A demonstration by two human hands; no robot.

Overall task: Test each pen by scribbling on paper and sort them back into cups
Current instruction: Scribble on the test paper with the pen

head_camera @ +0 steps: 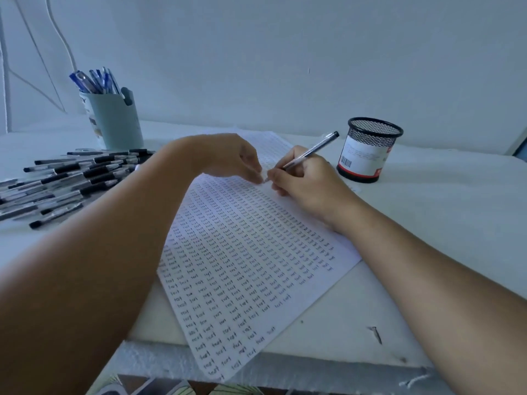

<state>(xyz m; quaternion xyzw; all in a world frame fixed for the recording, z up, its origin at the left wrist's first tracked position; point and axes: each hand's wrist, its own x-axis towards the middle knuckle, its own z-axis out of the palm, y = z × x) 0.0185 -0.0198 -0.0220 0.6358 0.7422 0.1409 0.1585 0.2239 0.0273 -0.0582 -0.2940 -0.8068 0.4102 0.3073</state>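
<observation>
Head view. We held the pen (309, 151) in the right hand (302, 181), fingers curled round its lower barrel just above the tip, over the upper part of the paper (245, 266). The left hand (236, 158) hovered with its fingertips at the pen's tip; whether it pinched a cap there we could not tell (blur hid the contact). The pen's long axis ran diagonally, its tip pointing down and left toward the sheet and its dark rear end up and right toward the mesh cup (369, 151). We judged the pen light, stiff and smooth, best gripped low on the barrel for control. The untested pens (65, 181) lay in a heap at the left, near the pale cup (114, 121) holding blue pens.
</observation>
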